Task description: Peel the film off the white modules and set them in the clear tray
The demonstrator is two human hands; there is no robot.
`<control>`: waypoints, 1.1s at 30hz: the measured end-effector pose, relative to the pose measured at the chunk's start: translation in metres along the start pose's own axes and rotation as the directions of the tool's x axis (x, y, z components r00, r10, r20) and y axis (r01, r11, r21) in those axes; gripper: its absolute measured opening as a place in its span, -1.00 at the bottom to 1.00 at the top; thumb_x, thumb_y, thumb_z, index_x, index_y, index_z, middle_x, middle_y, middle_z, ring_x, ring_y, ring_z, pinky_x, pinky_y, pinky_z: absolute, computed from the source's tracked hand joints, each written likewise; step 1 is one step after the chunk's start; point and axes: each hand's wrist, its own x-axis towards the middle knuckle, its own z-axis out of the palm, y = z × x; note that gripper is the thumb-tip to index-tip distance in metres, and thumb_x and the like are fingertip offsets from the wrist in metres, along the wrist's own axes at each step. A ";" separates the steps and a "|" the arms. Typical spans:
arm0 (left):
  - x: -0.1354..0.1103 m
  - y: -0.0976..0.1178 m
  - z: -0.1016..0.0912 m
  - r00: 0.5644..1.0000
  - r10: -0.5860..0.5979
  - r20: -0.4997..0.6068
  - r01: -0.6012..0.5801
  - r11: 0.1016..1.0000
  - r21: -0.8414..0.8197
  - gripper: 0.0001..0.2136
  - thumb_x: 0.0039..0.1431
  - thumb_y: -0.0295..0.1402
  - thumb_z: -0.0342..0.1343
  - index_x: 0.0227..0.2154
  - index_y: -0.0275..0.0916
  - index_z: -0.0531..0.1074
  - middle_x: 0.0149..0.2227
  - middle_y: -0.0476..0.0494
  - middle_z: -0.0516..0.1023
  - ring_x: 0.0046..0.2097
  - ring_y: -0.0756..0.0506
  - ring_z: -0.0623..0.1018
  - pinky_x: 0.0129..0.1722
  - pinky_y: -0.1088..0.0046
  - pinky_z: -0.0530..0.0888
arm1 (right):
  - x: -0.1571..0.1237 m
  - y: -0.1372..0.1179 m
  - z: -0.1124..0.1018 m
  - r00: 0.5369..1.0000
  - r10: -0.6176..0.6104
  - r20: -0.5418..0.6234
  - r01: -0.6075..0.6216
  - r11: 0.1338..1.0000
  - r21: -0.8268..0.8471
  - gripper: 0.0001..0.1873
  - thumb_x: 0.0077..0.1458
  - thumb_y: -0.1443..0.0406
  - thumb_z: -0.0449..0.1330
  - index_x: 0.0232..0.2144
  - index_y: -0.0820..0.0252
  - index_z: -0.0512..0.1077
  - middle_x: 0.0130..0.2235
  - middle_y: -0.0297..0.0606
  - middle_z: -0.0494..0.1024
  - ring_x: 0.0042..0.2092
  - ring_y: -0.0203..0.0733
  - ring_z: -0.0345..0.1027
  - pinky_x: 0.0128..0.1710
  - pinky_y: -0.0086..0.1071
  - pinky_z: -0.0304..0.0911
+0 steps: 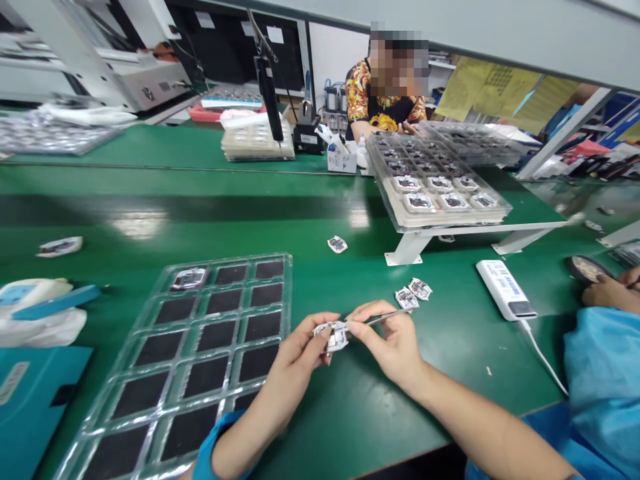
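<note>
Between the thumb and fingers of my left hand point(303, 347) is a small white electronic module point(336, 338) with parts showing on its face. My right hand point(387, 340) is closed around a thin metal tool, likely tweezers point(385, 316); its working end is hidden by my fingers at the module's edge. Just beyond my right hand, two similar modules point(413, 293) lie side by side on the green table. Another module point(337, 244) rests farther off. To the left is a clear compartment tray point(227, 300) with dark pads and one module point(190, 279) in its far-left pocket.
A raised stand point(407, 248) carries stacked trays point(440, 173) of modules. A white power bank-like device point(506, 290) with a cable lies right, near a co-worker's sleeve point(603, 373). An electric screwdriver point(269, 99) hangs overhead. A teal folder point(40, 400) lies left. Another person point(360, 93) sits opposite.
</note>
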 end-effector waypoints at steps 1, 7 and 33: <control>0.000 0.000 -0.001 1.000 -0.026 0.008 0.026 0.999 -0.029 -0.66 0.13 -0.09 0.18 -0.17 -0.26 0.49 -0.41 -0.01 0.47 -0.42 -0.02 0.39 -0.42 0.48 0.34 | 0.001 0.001 -0.001 1.000 -0.003 -0.009 0.004 1.000 0.015 -0.95 0.10 0.30 0.34 -0.37 0.10 0.52 -0.32 -0.26 0.62 -0.23 -0.15 0.53 -0.17 -0.26 0.41; -0.002 -0.005 -0.004 0.998 -0.048 0.027 0.050 0.996 -0.069 -0.64 0.18 -0.10 0.13 -0.13 -0.28 0.52 -0.38 -0.08 0.51 -0.38 -0.05 0.39 -0.40 0.46 0.31 | 0.002 0.004 -0.001 0.999 0.018 0.033 -0.018 1.000 -0.004 -0.90 0.07 0.25 0.36 -0.40 0.12 0.52 -0.37 -0.28 0.58 -0.28 -0.16 0.49 -0.21 -0.27 0.39; -0.002 -0.008 -0.006 0.991 0.089 0.099 -0.106 0.978 0.178 -0.73 0.25 -0.24 0.02 -0.08 -0.22 0.47 -0.40 -0.03 0.50 -0.37 -0.07 0.41 -0.32 0.43 0.36 | 0.003 0.002 0.001 0.982 0.184 -0.045 -0.183 0.983 0.009 -0.83 0.03 0.19 0.37 -0.43 0.15 0.50 -0.41 -0.33 0.60 -0.35 -0.21 0.46 -0.28 -0.36 0.35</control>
